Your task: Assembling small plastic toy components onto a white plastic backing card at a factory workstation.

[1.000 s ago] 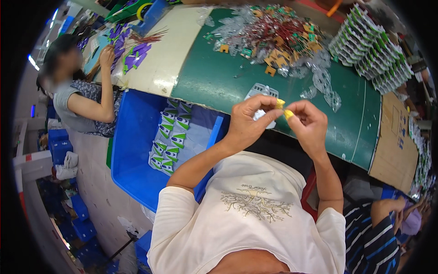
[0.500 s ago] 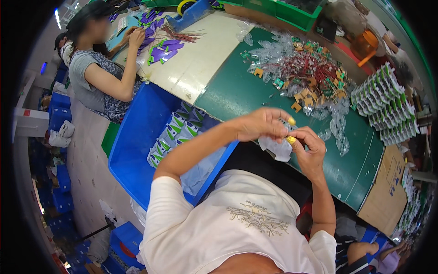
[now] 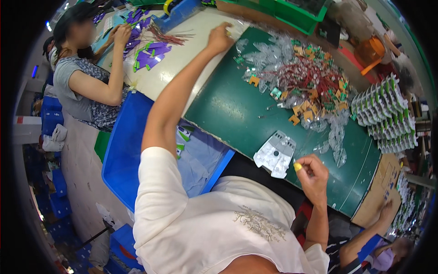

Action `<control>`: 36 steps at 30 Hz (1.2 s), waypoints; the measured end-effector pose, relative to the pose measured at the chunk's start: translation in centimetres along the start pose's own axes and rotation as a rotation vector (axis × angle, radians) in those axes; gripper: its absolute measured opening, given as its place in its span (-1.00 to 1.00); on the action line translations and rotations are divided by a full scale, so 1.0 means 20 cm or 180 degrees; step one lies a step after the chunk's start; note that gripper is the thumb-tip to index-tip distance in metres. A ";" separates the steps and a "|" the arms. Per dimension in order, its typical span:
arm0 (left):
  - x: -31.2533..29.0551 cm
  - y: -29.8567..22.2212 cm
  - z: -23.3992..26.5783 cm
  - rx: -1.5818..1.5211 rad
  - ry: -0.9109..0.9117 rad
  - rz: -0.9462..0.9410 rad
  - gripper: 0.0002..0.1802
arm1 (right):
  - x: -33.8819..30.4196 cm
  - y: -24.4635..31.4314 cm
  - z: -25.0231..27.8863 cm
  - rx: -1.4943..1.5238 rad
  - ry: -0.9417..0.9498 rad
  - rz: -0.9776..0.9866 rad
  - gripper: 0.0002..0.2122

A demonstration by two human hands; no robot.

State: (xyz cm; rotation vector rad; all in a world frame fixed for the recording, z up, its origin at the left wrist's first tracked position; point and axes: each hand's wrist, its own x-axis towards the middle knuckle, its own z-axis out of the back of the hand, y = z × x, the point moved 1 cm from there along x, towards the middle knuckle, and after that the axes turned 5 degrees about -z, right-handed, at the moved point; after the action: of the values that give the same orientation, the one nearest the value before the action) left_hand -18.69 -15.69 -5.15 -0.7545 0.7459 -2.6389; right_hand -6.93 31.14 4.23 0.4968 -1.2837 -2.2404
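A grey-white plastic housing [image 3: 275, 154] with slots and a round hole lies at the near edge of the green table. Beside it on the right is my right hand [image 3: 313, 179], fingers curled in and a yellow cover on a fingertip; what it may pinch is too small to make out. My left arm stretches far across the table. At its end my left hand [image 3: 220, 40] is bent with fingers drawn together, by the seam of the cream and green tops; its grip is hidden. Clear plastic pieces [image 3: 273, 52] lie to its right.
Red wires and orange-brown parts [image 3: 305, 73] are heaped on the green table [image 3: 219, 107]. Stacked white-and-green housings [image 3: 381, 112] stand right. A blue bin [image 3: 119, 155] is at my left. Across sits another person [image 3: 89, 75] near purple parts [image 3: 150, 55]. A green crate [image 3: 296, 13] is at the back.
My hands have parted. The left has gone far forward and leftward; the right has dropped slightly. The housing, earlier between my hands, now rests on the table.
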 end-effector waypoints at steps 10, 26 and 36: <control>-0.81 -0.56 0.37 -0.1735 0.2332 -0.0185 -0.58 | 0.14 -0.06 -0.15 -0.1286 -0.0172 0.0845 -0.87; -1.11 -0.77 0.37 -0.0059 0.1029 -0.0966 -0.74 | 0.01 -0.09 -0.16 -0.2048 0.0217 0.1074 -0.74; -1.26 -1.07 0.17 -0.0899 0.1039 -0.2346 -0.71 | 0.03 -0.15 -0.14 -0.1920 0.0171 0.1400 -0.75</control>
State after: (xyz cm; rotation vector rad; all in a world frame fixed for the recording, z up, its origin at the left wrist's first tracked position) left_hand 0.83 10.83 -1.07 -0.7910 1.1167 -3.4253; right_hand -6.72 30.12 0.21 0.0381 -0.5598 -2.0678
